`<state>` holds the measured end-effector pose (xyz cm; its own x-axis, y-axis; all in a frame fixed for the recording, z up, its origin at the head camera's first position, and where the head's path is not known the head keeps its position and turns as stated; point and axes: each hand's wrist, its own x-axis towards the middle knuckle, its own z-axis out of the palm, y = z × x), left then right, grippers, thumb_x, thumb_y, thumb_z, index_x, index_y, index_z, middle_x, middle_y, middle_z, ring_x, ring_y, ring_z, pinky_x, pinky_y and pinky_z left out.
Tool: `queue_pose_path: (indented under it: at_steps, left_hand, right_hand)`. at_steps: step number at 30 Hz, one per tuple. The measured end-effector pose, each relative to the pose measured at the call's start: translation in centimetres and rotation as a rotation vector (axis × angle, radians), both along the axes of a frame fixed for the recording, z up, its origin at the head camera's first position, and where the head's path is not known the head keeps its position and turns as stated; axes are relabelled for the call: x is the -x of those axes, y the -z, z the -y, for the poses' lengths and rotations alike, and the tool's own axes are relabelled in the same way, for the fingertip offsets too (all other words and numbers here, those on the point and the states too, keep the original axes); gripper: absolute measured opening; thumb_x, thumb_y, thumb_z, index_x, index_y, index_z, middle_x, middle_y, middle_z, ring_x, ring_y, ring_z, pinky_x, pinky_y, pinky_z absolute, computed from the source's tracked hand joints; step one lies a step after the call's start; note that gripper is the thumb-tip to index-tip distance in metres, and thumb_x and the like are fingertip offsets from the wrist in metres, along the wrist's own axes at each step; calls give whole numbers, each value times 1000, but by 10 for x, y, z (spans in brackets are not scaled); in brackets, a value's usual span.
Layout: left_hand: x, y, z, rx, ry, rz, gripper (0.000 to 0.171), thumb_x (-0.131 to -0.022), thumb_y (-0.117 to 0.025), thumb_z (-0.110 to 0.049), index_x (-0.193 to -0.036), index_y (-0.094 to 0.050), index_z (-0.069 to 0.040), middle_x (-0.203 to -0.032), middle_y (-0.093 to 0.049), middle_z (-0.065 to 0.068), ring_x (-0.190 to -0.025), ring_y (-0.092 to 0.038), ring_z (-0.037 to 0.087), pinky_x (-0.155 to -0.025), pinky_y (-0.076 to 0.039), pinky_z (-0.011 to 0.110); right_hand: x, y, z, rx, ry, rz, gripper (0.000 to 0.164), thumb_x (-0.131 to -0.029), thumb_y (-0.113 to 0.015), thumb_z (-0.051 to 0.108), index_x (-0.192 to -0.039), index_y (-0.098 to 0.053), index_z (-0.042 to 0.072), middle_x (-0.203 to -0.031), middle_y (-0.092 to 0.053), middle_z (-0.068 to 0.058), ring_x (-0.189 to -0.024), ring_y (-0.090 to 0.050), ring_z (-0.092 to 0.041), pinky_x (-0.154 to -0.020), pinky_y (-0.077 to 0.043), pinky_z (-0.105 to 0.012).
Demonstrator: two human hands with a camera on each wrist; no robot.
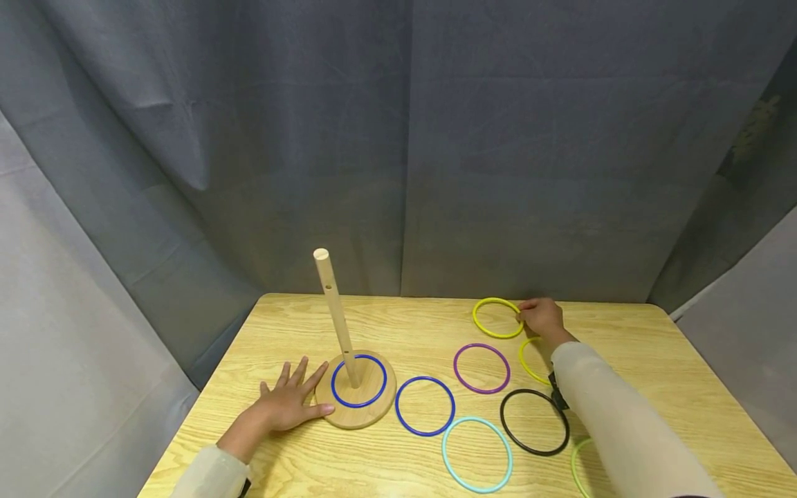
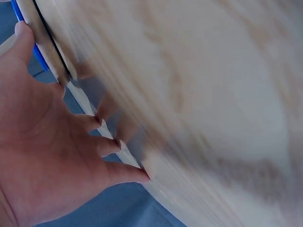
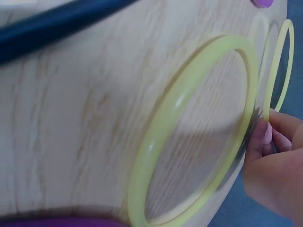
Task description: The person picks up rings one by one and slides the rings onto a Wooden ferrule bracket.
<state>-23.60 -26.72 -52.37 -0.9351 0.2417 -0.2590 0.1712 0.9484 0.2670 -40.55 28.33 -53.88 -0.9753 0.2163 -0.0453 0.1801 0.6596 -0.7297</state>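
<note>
At the far side of the table my right hand (image 1: 543, 317) pinches the edge of a yellow ring (image 1: 498, 335). In the right wrist view that held ring (image 3: 289, 52) is lifted off the tabletop, while a second yellow ring (image 3: 156, 127) lies flat nearer the camera. My left hand (image 1: 286, 403), fingers spread straight, rests beside a round wooden base (image 1: 355, 418), its thumb touching the rim. From this base rises a wooden post (image 1: 336, 311). One blue ring (image 1: 385, 380) lies around the foot of the post.
Loose on the table (image 1: 280, 325) are another blue ring (image 1: 425, 434), a purple ring (image 1: 482, 392), a light blue ring (image 1: 478, 490), a black ring (image 1: 535, 453) and a green ring (image 1: 574, 470), partly under the right sleeve. Grey curtains (image 1: 529, 152) hang behind the far edge.
</note>
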Motion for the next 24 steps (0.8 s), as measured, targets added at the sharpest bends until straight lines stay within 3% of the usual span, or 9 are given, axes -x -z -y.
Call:
queue_pose_path:
  at_steps: [7,12,17,20,24]
  left_hand:
    - [-3,-5,-2,-18,0,6,92,-92,-55,-75,-166,-21,-31,-172,-8,22,-153,-4,57,-102,-8,91]
    - [-4,-3,-1,-25,-2,10,92,-92,-54,-76,-166,-22,-32,-172,-7,21,-154,-3,56,-103,-6,90]
    - [-1,0,1,-22,1,4,93,-92,-52,-78,-166,-20,-32,-172,-6,20,-155,-2,54,-103,-5,90]
    - [0,1,1,-28,3,9,94,-92,-53,-78,-166,-20,-31,-172,-6,20,-154,-1,55,-102,-3,91]
    - [0,0,1,-27,1,12,94,-92,-53,-78,-166,-19,-31,-172,-6,21,-154,-1,55,-103,-4,90]
  right_hand:
    - [-4,-7,5,28,-5,-28,29,-96,-71,12,-120,-74,-4,-120,-70,-25,-99,-66,-34,-67,-53,-26]
    - [-6,-15,12,-10,-82,-61,29,-97,-69,13,-119,-74,-5,-117,-72,-24,-95,-67,-33,-68,-52,-27]
    - [-8,-23,22,48,-139,-69,28,-99,-66,9,-121,-72,-7,-116,-71,-27,-98,-70,-42,-67,-57,-29]
    - [-12,-32,30,77,-153,-66,27,-99,-66,7,-120,-72,-8,-113,-71,-26,-98,-71,-43,-64,-56,-28]
    - [-20,-48,45,107,-170,-38,26,-100,-66,7,-121,-71,-8,-115,-71,-25,-102,-71,-40,-70,-59,-30]
